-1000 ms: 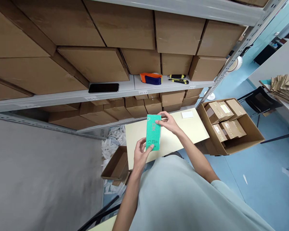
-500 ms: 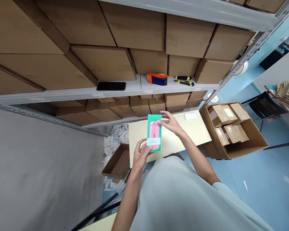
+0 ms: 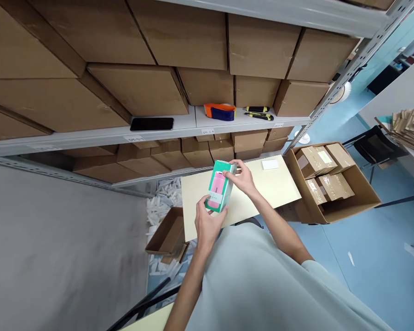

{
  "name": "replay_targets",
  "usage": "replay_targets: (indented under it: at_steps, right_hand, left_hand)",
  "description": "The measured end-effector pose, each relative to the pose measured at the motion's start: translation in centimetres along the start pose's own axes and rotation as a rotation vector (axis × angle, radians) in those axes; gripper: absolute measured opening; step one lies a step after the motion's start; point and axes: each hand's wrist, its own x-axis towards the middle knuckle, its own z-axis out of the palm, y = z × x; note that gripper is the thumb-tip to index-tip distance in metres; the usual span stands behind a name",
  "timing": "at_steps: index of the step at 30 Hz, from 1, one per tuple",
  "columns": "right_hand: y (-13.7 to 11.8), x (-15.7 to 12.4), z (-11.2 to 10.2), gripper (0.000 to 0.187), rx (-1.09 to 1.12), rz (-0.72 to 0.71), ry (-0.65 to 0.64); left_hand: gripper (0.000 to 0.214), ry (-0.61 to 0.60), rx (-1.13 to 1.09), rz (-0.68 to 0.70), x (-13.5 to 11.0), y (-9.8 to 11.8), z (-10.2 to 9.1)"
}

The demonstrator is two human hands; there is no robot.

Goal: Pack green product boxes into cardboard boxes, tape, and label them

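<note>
I hold a small green box (image 3: 220,187) with a pink picture on its face, above a pale yellow table (image 3: 279,184). My left hand (image 3: 207,223) grips the box's lower end from below. At the box's upper right corner, my right hand (image 3: 243,177) pinches the top end. The box is tilted to the right. A white card (image 3: 270,164) lies on the table's far right corner.
Metal shelving (image 3: 89,138) packed with brown cartons stands behind; on it lie a black phone (image 3: 152,123), an orange tape dispenser (image 3: 221,111) and two yellow-black knives (image 3: 257,113). An open carton (image 3: 362,188) of taped boxes sits right of the table. A small empty carton (image 3: 167,234) and white scraps lie left.
The box was turned from its plain green back to its pink-pictured front, then tilted to the right. My right hand closed on its top end.
</note>
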Motion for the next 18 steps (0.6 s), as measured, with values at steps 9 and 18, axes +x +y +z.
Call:
replay_targets:
  at_steps: [9, 18]
  right_hand:
    - [-0.8, -0.4, -2.1, 0.072, 0.231, 0.086, -0.192]
    - [-0.5, 0.3, -1.7, 0.053, 0.226, 0.050, -0.234]
  left_hand:
    - [0.084, -0.257, -0.601, -0.428, 1.2, -1.8, -1.6]
    - [0.084, -0.219, -0.564, -0.351, 0.8, -1.9, -1.3]
